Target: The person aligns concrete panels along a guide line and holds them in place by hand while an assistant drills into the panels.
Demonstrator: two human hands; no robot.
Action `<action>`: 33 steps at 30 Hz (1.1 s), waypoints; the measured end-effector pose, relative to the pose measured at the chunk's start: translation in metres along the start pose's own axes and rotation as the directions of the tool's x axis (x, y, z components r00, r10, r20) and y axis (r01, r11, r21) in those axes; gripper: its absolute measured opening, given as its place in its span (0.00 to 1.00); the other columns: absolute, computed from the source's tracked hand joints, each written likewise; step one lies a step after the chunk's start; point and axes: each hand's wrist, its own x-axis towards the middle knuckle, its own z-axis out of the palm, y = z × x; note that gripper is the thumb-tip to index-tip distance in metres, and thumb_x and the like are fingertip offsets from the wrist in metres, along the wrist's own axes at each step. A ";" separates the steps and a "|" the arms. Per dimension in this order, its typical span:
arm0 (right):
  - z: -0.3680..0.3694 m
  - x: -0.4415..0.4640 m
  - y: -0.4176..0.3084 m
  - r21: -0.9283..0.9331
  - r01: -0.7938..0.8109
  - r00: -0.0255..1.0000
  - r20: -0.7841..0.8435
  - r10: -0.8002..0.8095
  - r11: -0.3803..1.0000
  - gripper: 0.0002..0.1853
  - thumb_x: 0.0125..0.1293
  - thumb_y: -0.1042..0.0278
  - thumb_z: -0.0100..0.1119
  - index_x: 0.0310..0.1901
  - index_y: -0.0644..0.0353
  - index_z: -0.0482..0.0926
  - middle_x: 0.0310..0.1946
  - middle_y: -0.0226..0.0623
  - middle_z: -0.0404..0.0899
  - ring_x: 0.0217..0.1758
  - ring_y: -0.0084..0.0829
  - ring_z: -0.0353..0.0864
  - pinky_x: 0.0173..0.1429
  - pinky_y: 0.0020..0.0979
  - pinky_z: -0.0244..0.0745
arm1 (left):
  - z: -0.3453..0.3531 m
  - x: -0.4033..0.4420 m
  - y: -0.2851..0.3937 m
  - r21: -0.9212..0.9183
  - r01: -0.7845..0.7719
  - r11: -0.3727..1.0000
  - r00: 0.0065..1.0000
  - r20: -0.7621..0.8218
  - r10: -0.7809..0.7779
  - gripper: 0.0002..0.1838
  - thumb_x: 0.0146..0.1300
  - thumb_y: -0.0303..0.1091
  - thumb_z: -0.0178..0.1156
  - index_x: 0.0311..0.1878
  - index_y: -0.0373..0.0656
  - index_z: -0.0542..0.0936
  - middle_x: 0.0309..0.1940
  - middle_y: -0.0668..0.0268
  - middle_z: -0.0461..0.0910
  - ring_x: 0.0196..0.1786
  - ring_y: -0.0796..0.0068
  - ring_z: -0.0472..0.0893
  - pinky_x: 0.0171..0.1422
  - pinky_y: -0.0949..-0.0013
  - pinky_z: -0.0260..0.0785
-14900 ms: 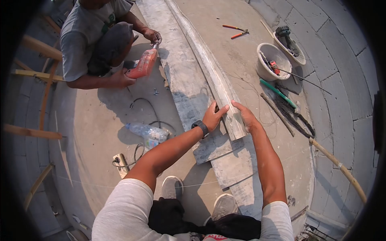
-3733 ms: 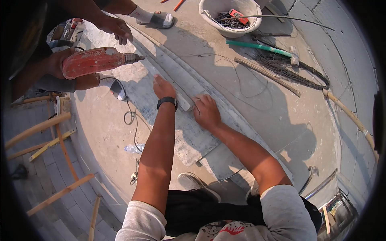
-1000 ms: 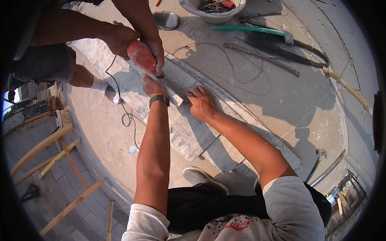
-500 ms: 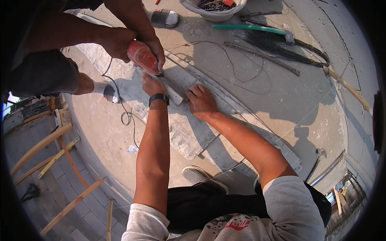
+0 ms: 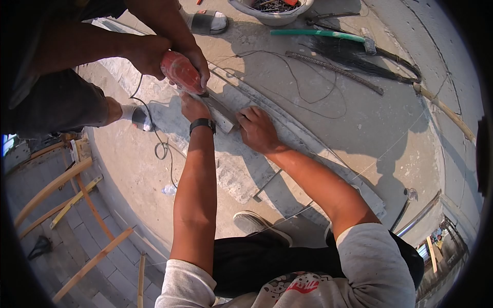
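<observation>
A short grey bar (image 5: 222,117), straight-edged like a metal or wooden profile, lies at a slant on the dusty boards. My left hand (image 5: 194,108), with a black watch at the wrist, is closed on its left side; the fingers are partly hidden. At its near right end, the curled fingers of my right hand (image 5: 257,128) grip the edge. Just above my left hand, a co-worker's two hands (image 5: 154,55) hold a red power tool (image 5: 181,72). The tool's front end meets the bar's far part; its tip is hard to make out.
Pale boards (image 5: 236,174) lie beneath the work. A black cable (image 5: 150,115) loops at left. Beyond lie a ribbed steel rod (image 5: 334,72), a green-handled hammer (image 5: 318,34), dark wire (image 5: 354,59) and a bucket of metal pieces (image 5: 272,15). A taut string crosses right.
The co-worker's red tool has shifted very slightly left, and that person's leg has moved a little. My hands and the bar stay nearly still. The head shadow at right has moved lower.
</observation>
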 end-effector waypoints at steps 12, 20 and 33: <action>0.000 0.000 0.000 -0.008 0.004 1.000 0.006 -0.004 1.000 0.16 0.55 0.76 0.60 0.47 0.65 0.82 0.48 0.38 0.77 0.57 0.40 0.73 0.64 0.40 0.69 | 0.002 0.006 -0.005 0.006 -0.010 1.000 1.000 -0.006 0.010 0.35 0.77 0.53 0.36 0.53 0.24 0.79 0.48 0.43 0.83 0.49 0.50 0.80 0.59 0.55 0.67; 0.000 0.000 0.000 -0.015 -0.012 1.000 0.010 0.013 1.000 0.16 0.57 0.76 0.60 0.48 0.66 0.82 0.49 0.38 0.77 0.58 0.40 0.73 0.65 0.39 0.69 | 0.001 0.002 0.000 0.118 -0.011 0.993 1.000 -0.015 0.013 0.36 0.77 0.53 0.36 0.52 0.24 0.80 0.47 0.42 0.83 0.49 0.49 0.81 0.58 0.55 0.68; 0.002 -0.001 0.001 -0.014 -0.024 1.000 0.013 0.024 1.000 0.16 0.57 0.74 0.60 0.48 0.65 0.83 0.51 0.39 0.76 0.61 0.41 0.72 0.66 0.40 0.68 | 0.000 0.007 -0.005 0.080 -0.053 0.995 0.998 0.030 0.051 0.33 0.77 0.51 0.37 0.57 0.29 0.79 0.50 0.49 0.84 0.52 0.55 0.83 0.57 0.60 0.71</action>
